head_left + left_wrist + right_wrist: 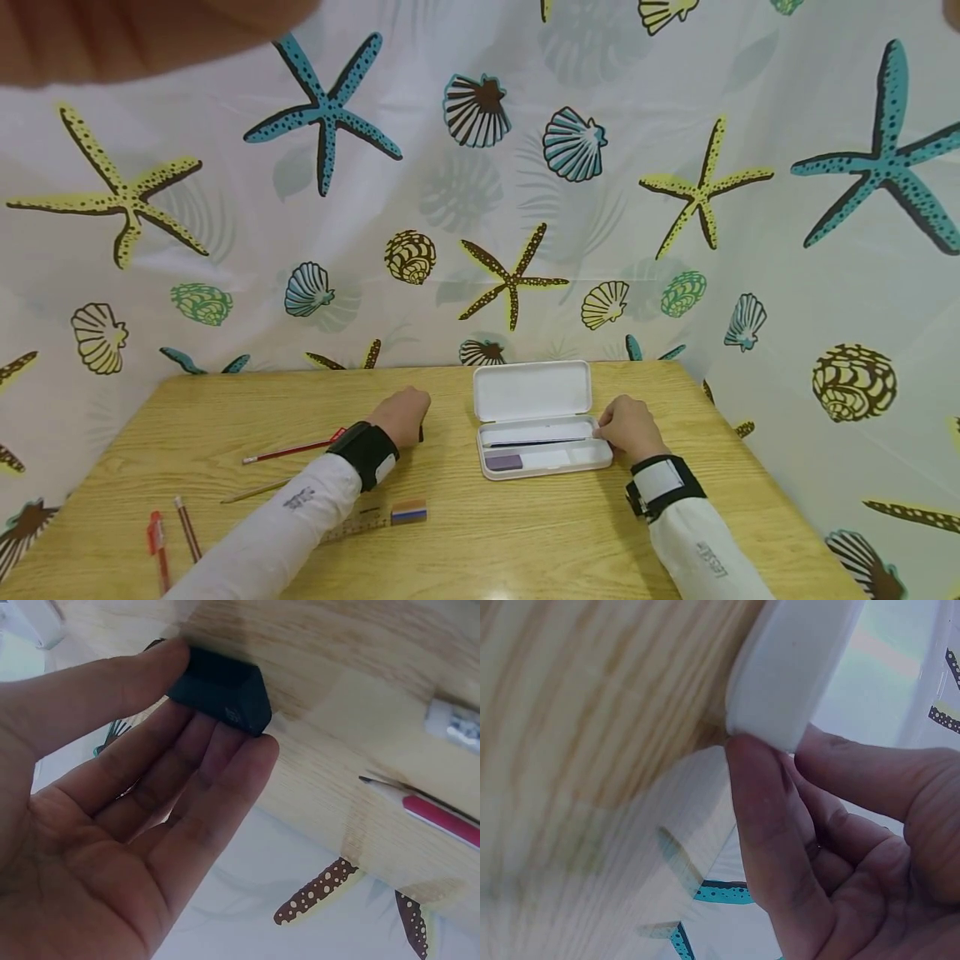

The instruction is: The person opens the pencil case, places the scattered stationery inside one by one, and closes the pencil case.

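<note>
the left hand (401, 414) sat at the centre of the head view, on the wooden table (525, 533), its thumb and fingertips (225, 742) pinching a small black block (221, 690). the right hand (628, 427), right of centre, gripped the right end of the open white pencil case (536, 417), fingers (757, 795) against its rounded corner. a red pencil (288, 451) lay just left of the left wrist. lower down, near the left sleeve, lay an eraser (408, 512). two pens (171, 533) lay at the lower left.
</note>
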`<action>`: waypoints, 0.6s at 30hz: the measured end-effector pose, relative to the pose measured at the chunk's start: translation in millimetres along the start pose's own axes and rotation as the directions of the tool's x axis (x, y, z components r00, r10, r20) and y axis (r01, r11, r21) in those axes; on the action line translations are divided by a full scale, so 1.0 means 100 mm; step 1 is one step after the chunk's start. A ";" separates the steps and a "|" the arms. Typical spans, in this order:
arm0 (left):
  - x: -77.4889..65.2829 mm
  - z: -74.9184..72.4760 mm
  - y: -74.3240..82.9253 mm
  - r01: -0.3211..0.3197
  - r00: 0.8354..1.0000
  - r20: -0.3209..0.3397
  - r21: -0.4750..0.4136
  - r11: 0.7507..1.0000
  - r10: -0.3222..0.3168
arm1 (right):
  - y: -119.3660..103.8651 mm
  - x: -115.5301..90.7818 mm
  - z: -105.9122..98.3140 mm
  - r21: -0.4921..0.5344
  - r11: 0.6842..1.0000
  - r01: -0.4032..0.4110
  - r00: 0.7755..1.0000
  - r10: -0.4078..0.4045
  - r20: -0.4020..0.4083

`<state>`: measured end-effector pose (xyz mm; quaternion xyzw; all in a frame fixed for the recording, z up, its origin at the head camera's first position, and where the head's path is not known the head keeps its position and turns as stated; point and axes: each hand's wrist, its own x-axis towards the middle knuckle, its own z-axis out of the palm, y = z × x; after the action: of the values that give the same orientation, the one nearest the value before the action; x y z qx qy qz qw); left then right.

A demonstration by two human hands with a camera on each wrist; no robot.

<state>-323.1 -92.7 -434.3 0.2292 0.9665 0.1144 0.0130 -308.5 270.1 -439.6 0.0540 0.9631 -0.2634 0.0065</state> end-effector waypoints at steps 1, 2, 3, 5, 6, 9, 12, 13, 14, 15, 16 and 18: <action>0.00 0.01 -0.01 -0.003 1.000 0.000 -0.004 1.000 0.003 | 0.00 0.00 0.00 0.002 1.000 -0.002 1.000 0.002 0.000; 0.01 0.01 -0.01 -0.007 1.000 -0.001 -0.007 1.000 0.007 | 0.00 -0.01 0.00 0.003 1.000 0.003 1.000 -0.003 0.000; 0.01 0.02 -0.02 -0.011 1.000 -0.005 -0.009 1.000 0.011 | 0.01 -0.01 0.00 0.004 1.000 0.005 1.000 -0.005 0.000; 0.01 0.02 -0.02 -0.019 1.000 -0.002 -0.016 1.000 0.019 | 0.01 -0.01 0.00 0.004 1.000 0.008 1.000 -0.008 0.001; 0.01 0.02 -0.02 -0.020 1.000 -0.001 -0.019 1.000 0.020 | 0.01 -0.01 0.00 0.004 1.000 0.007 1.000 -0.007 0.002; 0.02 -0.01 -0.01 -0.025 1.000 0.003 -0.027 0.999 0.025 | 0.01 -0.01 0.00 -0.001 1.000 0.007 1.000 -0.007 0.003; 0.02 -0.06 0.03 -0.018 1.000 0.012 -0.029 0.999 0.018 | 0.01 -0.01 0.00 -0.005 1.000 0.011 1.000 -0.011 0.002; 0.03 -0.08 0.05 -0.013 1.000 0.015 -0.025 1.000 0.014 | 0.01 -0.01 0.00 -0.007 1.000 0.012 1.000 -0.012 0.001; 0.03 -0.09 0.07 -0.014 1.000 0.014 -0.024 1.000 0.014 | 0.01 -0.01 0.00 -0.008 1.000 0.013 1.000 -0.013 0.002; 0.04 -0.11 0.09 -0.014 1.000 0.016 -0.021 1.000 0.015 | 0.01 -0.01 0.00 -0.010 1.000 0.015 1.000 -0.015 0.002; 0.04 -0.13 0.12 -0.016 1.000 0.017 -0.019 1.000 0.016 | 0.01 0.00 0.00 -0.011 1.000 0.016 1.000 -0.015 0.004; 0.05 -0.16 0.17 -0.031 0.999 0.008 -0.026 0.999 0.031 | 0.01 0.00 0.00 -0.012 1.000 0.014 1.000 -0.014 0.004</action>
<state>-321.3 -78.7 -414.7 0.2444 0.9613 0.1259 0.0181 -308.5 271.4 -440.1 0.0466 0.9651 -0.2577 0.0067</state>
